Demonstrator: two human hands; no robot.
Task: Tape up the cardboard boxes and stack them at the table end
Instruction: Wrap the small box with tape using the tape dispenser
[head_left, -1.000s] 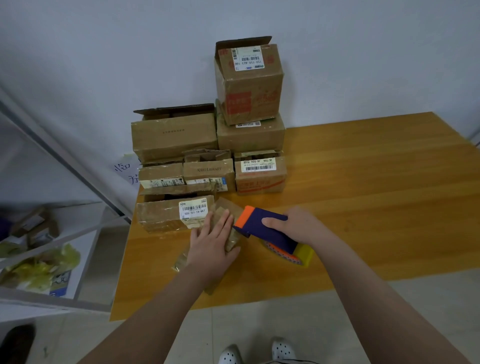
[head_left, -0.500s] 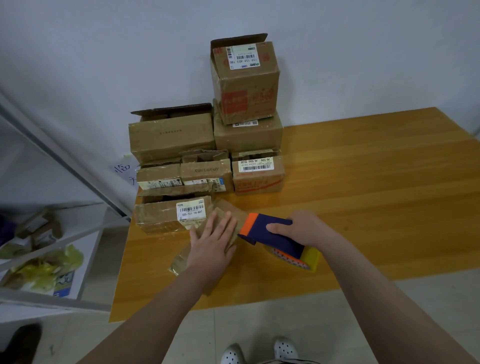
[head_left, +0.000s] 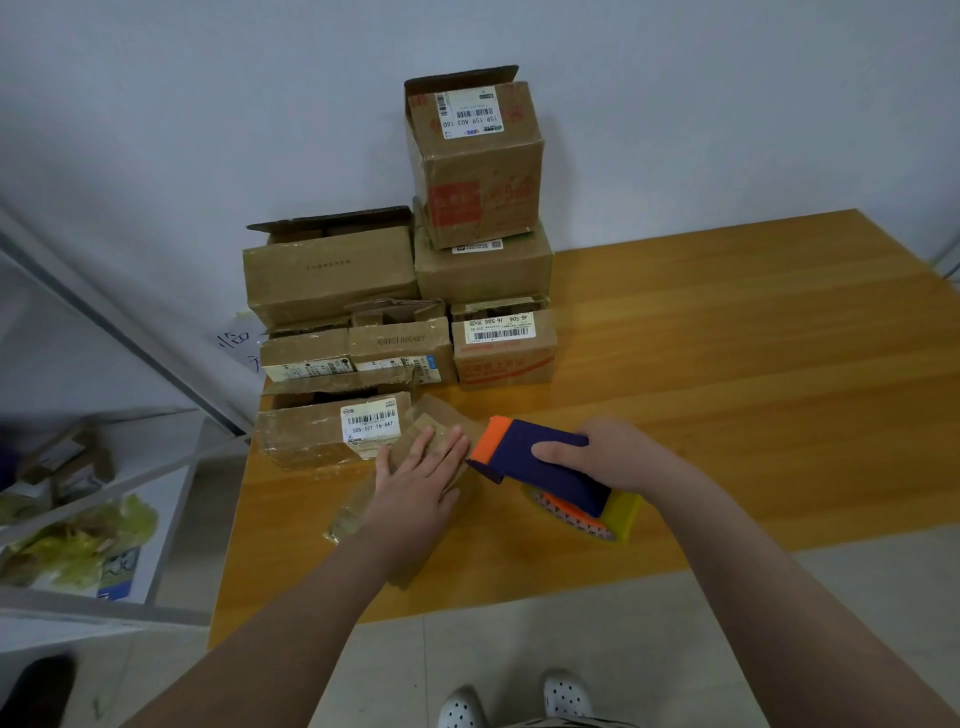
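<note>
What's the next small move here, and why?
Probably draw the tape dispenser along the small box: the left hand presses the box flat on the table, and the right hand holds the dispenser's orange end at its edge.

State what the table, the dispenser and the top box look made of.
Table: wood or wood-look laminate, orange-brown grain lines, slight sheen. Dispenser: likely plastic, smooth solid navy, orange and yellow. Top box: brown cardboard, matt, creased, paper label.

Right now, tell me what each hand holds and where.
Right hand grips the tape dispenser by its dark blue handle. Left hand lies flat on the small cardboard box, gripping nothing.
</note>
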